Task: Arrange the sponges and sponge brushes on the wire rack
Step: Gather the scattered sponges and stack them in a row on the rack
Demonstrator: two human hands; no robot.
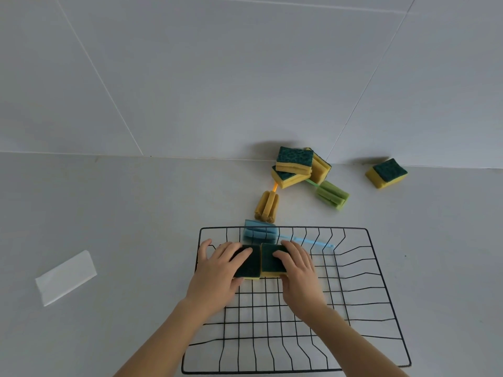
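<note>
A black wire rack (381, 281) lies on the grey counter in front of me. Two yellow sponges with dark green tops sit side by side in its far left corner. My left hand (217, 270) grips the left sponge (249, 263). Over the right sponge (270, 261) my right hand (298, 270) is closed. A blue sponge brush (258, 231) lies across the rack's far edge, its handle pointing right. Behind the rack lie a yellow sponge brush (266, 204), a green sponge brush (332, 195), a pile of three sponges (295, 165) and a single sponge (386, 173).
A tiled wall (217, 77) rises right behind the loose sponges. A folded white paper (65, 277) lies on the counter left of the rack.
</note>
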